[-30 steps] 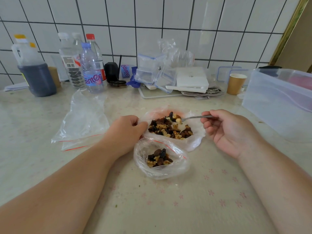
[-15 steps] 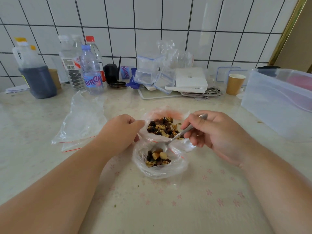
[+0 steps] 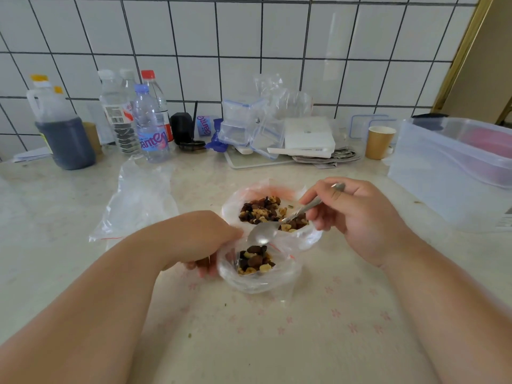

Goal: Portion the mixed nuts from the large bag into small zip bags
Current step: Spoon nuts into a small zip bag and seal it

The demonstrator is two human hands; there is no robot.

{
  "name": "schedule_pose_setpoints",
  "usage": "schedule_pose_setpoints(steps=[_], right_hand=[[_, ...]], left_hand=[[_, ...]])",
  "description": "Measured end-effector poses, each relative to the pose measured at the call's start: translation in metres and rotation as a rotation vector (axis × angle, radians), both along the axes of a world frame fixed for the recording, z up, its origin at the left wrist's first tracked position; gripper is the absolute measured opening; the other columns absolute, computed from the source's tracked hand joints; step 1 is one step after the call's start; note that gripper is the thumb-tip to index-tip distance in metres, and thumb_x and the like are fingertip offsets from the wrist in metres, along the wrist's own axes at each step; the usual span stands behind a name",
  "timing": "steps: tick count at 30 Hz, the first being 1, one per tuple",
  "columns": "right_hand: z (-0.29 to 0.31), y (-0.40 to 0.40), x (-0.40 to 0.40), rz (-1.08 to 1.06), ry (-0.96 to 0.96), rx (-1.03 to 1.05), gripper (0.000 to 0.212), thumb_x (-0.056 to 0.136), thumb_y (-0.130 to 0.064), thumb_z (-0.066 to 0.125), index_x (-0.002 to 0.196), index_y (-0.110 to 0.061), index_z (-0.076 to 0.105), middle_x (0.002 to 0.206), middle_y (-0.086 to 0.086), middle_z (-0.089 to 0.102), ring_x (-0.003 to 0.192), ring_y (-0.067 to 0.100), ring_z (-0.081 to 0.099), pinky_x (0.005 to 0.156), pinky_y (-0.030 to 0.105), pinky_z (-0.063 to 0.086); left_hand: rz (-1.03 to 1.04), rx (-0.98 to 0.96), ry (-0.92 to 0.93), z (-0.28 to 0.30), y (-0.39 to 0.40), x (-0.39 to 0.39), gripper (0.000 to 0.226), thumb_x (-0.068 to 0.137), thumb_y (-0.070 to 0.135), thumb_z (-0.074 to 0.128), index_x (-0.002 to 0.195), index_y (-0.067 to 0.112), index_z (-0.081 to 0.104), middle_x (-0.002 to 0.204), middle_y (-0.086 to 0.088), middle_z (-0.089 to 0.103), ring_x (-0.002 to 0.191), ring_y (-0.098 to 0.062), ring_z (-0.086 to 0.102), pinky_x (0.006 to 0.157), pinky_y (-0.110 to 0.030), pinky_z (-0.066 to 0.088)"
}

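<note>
The large clear bag [image 3: 310, 239] lies open at the middle of the counter with mixed nuts [image 3: 263, 212] in it. Just in front of it sits a small zip bag [image 3: 266, 281], its mouth spread wide, holding a small heap of nuts [image 3: 255, 260]. My left hand [image 3: 196, 239] grips the small bag's left rim. My right hand [image 3: 357, 214] holds a metal spoon [image 3: 263, 232] by its handle. The spoon's bowl looks empty and hangs between the two bags, above the small bag's far edge.
Spare empty zip bags [image 3: 138, 200] lie to the left. Bottles [image 3: 151, 126] and a dark jug [image 3: 65, 139] stand along the tiled wall, with stacked clear boxes [image 3: 243, 126] and a paper cup [image 3: 379, 142]. A big translucent tub [image 3: 454, 173] sits at the right.
The spoon carried nuts from the large bag into the small bag, then lifted out empty and moved back toward the large bag. My left hand shifted down to the small bag's rim.
</note>
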State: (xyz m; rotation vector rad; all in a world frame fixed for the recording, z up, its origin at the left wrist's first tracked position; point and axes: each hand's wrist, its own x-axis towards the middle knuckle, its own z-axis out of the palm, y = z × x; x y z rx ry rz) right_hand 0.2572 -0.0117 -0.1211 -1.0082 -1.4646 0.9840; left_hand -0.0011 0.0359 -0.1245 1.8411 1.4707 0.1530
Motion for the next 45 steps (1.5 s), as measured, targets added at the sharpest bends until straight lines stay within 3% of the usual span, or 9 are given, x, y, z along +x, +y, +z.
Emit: schedule_pose_setpoints(steps=[3,7,12,17,22,28,32,38,45], right_hand=[[-0.001,0.009,0.006,-0.225,0.178,-0.055,0.033,0.093,-0.034,0.056,0.075,-0.017,0.077,0.065,0.006,0.067,0.056,0.016,0.058,0.053,0.024,0.048],[-0.009,0.020,0.014,-0.551,0.092,-0.113,0.029,0.097,-0.033,0.056,0.079,-0.018,0.074,0.069,0.003,0.072,0.056,0.009,0.062,0.063,0.031,0.049],[-0.012,0.017,0.007,-0.626,-0.191,-0.080,0.021,0.094,-0.031,0.053,0.086,-0.027,0.071,0.072,-0.012,0.073,0.065,0.006,0.067,0.075,0.036,0.056],[-0.014,0.014,0.004,-0.560,-0.405,-0.094,0.023,0.098,-0.035,0.053,0.087,-0.032,0.072,0.077,-0.008,0.072,0.073,0.012,0.065,0.076,0.037,0.052],[-0.016,0.020,0.005,-0.516,-0.130,-0.183,0.029,0.098,-0.019,0.053,0.080,-0.018,0.076,0.067,-0.002,0.073,0.060,0.011,0.065,0.065,0.030,0.053],[-0.019,0.028,0.004,-0.492,0.062,-0.313,0.027,0.094,-0.008,0.048,0.082,-0.004,0.071,0.058,0.003,0.066,0.048,0.011,0.057,0.045,0.021,0.045],[-0.021,0.029,-0.003,-0.421,0.170,-0.360,0.026,0.096,-0.006,0.048,0.084,-0.002,0.070,0.056,0.003,0.066,0.045,0.008,0.058,0.044,0.017,0.048],[-0.018,0.029,0.008,-0.477,0.355,-0.387,0.029,0.096,-0.010,0.048,0.078,-0.005,0.070,0.053,0.001,0.065,0.043,0.007,0.057,0.042,0.017,0.047],[-0.012,0.027,0.011,-0.407,0.460,-0.375,0.030,0.096,-0.014,0.049,0.079,-0.003,0.070,0.055,0.004,0.063,0.044,0.010,0.054,0.041,0.018,0.042]], left_hand=[[-0.002,0.113,0.044,0.005,-0.005,0.004,0.049,0.106,0.045,0.048,0.078,0.013,0.072,0.051,0.001,0.064,0.041,-0.011,0.054,0.041,-0.016,0.041],[0.029,0.183,0.137,0.014,-0.009,0.011,0.049,0.107,0.049,0.043,0.083,0.016,0.071,0.048,0.001,0.061,0.047,-0.017,0.054,0.045,-0.019,0.042],[0.013,0.160,0.196,0.020,-0.012,0.017,0.048,0.105,0.057,0.039,0.089,0.023,0.069,0.054,-0.003,0.069,0.043,-0.015,0.054,0.043,-0.017,0.043],[0.008,0.164,0.132,0.010,-0.011,0.009,0.045,0.103,0.057,0.046,0.085,0.025,0.071,0.074,-0.011,0.078,0.051,-0.018,0.059,0.052,-0.024,0.048],[0.056,0.225,-0.034,-0.013,-0.015,0.000,0.053,0.100,0.058,0.050,0.067,0.020,0.066,0.046,0.007,0.055,0.038,-0.007,0.048,0.054,-0.027,0.042],[0.058,0.387,-0.070,-0.025,-0.010,0.002,0.053,0.102,0.052,0.047,0.058,0.023,0.044,0.046,0.013,0.043,0.042,-0.005,0.040,0.053,-0.027,0.036],[0.071,0.395,-0.101,-0.029,-0.011,0.005,0.048,0.100,0.056,0.047,0.058,0.033,0.055,0.046,0.015,0.047,0.042,-0.002,0.043,0.052,-0.025,0.036],[0.174,0.270,-0.205,-0.029,-0.009,0.006,0.046,0.095,0.059,0.054,0.064,0.028,0.068,0.044,0.012,0.047,0.035,-0.004,0.040,0.051,-0.026,0.039],[0.199,0.230,-0.192,-0.027,-0.010,0.002,0.044,0.095,0.061,0.055,0.071,0.029,0.073,0.045,0.009,0.053,0.035,-0.006,0.043,0.046,-0.022,0.039]])
